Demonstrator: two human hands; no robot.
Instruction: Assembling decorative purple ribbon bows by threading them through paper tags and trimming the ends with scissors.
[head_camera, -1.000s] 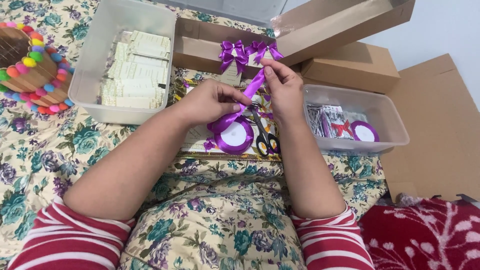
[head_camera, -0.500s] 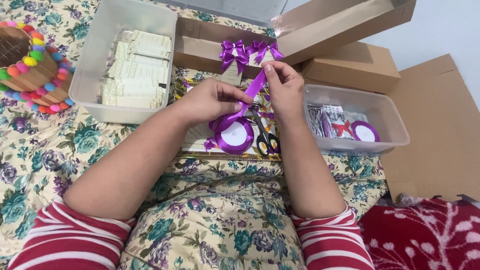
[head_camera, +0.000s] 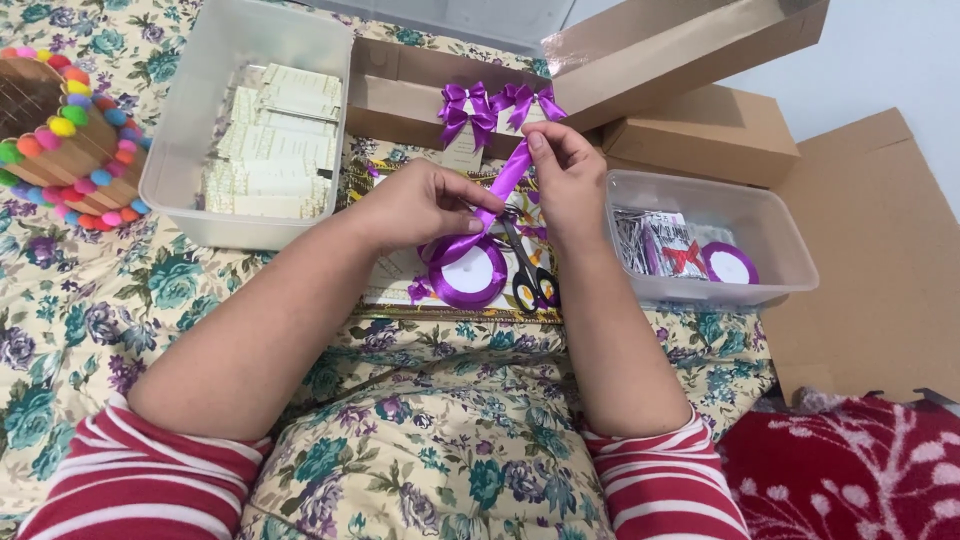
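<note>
Ribbon work at the centre: a strip of shiny purple satin ribbon is stretched taut on a diagonal between both hands, apparently so the length stays flat and straight. Left hand pinches the lower end, thumb and forefinger closed on it just above the round purple ribbon spool with a white core. Right hand pinches the upper end, fingertips closed on the strip, other fingers curled in.

Landmark = spool, which lies flat on the flowered cloth, strip feeding off it up to the left hand's pinch.
- Just right of spool: black-handled scissors, lying flat, blades pointing away from the person, close by the right wrist.
- Beyond spool: open brown cardboard box with at least 3 finished purple ribbon bows against its wall; probably parked there to keep them uncrushed.
- Far left of spool: clear plastic tub holding stacks of cream paper cards.
- Right of spool: smaller clear plastic tub with a 2nd purple spool, a red bow and silvery packets.
- Far left, at frame edge: wooden basket with multicoloured pom-pom rim.

Both forearms rest over the flowered pillow on the lap, likely steadying the hands.
</note>
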